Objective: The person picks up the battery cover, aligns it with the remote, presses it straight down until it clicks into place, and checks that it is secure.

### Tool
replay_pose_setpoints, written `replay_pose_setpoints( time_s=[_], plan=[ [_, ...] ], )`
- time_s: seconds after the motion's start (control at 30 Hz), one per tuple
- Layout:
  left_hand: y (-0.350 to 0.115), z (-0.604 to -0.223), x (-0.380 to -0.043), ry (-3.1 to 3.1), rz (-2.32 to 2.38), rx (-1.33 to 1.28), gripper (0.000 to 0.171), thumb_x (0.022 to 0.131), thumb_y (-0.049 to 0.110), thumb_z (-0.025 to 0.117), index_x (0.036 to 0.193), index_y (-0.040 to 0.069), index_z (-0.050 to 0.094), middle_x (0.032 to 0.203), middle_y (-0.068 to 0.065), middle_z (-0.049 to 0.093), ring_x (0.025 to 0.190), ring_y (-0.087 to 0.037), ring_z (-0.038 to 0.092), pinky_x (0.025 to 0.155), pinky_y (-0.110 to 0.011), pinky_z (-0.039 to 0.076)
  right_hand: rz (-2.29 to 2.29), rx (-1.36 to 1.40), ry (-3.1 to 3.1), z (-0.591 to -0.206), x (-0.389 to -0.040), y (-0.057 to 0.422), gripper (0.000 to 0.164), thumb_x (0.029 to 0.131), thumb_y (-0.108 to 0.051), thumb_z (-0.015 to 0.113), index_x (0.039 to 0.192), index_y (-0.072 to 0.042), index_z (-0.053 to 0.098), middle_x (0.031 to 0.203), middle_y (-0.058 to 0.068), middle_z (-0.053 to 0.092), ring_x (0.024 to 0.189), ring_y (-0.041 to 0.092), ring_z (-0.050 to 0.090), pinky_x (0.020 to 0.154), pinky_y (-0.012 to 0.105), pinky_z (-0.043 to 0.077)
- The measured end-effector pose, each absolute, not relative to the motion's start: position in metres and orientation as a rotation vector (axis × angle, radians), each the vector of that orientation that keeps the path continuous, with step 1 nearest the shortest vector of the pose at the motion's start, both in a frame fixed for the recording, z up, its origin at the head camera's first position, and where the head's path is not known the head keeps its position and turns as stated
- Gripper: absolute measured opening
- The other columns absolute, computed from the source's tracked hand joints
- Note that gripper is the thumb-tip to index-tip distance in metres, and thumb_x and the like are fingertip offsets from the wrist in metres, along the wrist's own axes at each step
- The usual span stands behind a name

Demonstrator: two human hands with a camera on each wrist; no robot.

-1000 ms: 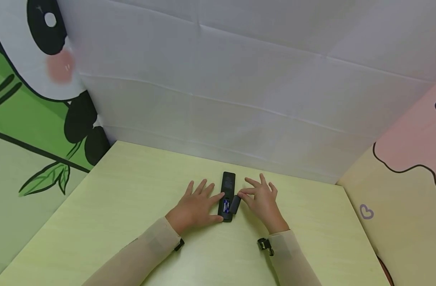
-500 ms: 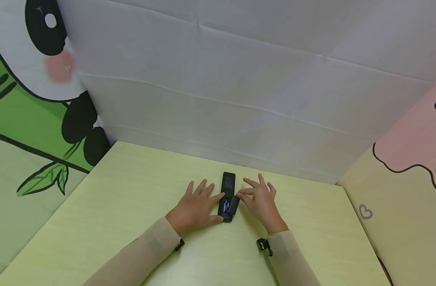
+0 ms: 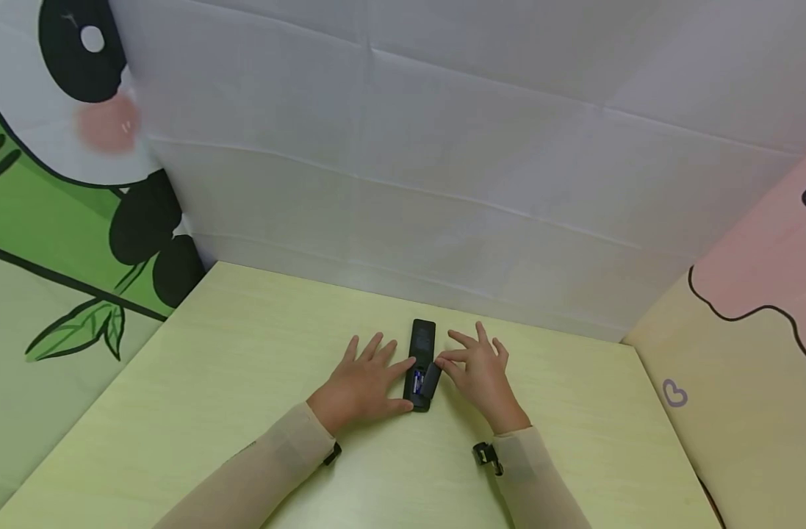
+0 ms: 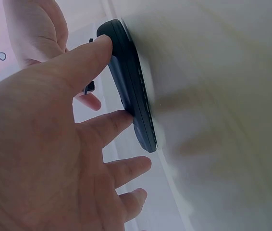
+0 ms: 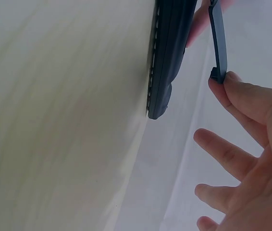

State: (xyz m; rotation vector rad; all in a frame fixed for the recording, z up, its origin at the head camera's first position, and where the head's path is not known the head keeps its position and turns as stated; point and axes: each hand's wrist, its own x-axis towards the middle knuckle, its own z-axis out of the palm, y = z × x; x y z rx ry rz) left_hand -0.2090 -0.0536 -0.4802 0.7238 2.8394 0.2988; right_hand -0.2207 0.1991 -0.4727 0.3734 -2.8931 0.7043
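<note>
A black remote control (image 3: 422, 339) lies face down on the table, with batteries (image 3: 418, 381) showing in its uncovered compartment. My left hand (image 3: 358, 391) spreads its fingers, and its thumb and index fingertips touch the remote's left edge. In the left wrist view the thumb tip sits at one end of the remote (image 4: 129, 79) and the index tip further along. Between thumb and index finger my right hand (image 3: 482, 378) pinches one end of the dark battery cover (image 3: 432, 380), its other fingers fanned out. The right wrist view shows the cover (image 5: 219, 41) raised apart from the remote (image 5: 169, 53).
The pale yellow table (image 3: 257, 330) meets a white cloth backdrop (image 3: 429, 184) just beyond the remote. Panels with cartoon prints stand at the left (image 3: 78, 220) and right (image 3: 753, 353). A small black device (image 3: 487, 454) sits at the right wrist.
My right hand has moved slightly left with the battery cover, which now overlaps more of the battery compartment in the head view. The left hand and the remote stay in place.
</note>
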Motion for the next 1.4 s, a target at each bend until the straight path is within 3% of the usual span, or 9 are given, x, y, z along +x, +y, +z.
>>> replay_pose_setpoints(
  time_s=[0.97, 1.4],
  plan=[
    [-0.053, -0.489, -0.212, 2.822, 0.351, 0.728, 0.085, 0.110, 0.073, 0.070, 0.182, 0.035, 0.049, 0.194, -0.017, 0.038, 0.187, -0.047, 0.019, 0.149, -0.080, 0.012, 0.596, 0.452, -2.928, -0.477, -0.229, 0.191, 0.017, 0.107, -0.032, 0.089, 0.113, -0.019, 0.097, 0.164, 0.013, 0.076, 0.177, 0.059, 0.038, 0.137, 0.086, 0.029],
    [-0.055, -0.484, -0.212, 2.806, 0.382, 0.766, 0.083, 0.111, 0.068, 0.071, 0.182, 0.030, 0.049, 0.193, -0.021, 0.037, 0.186, -0.052, 0.019, 0.147, -0.084, 0.011, 0.529, 0.465, -2.995, -0.470, -0.234, 0.185, 0.018, 0.108, -0.036, 0.087, 0.116, -0.024, 0.097, 0.169, 0.007, 0.073, 0.181, 0.054, 0.032, 0.141, 0.082, 0.027]
  ],
)
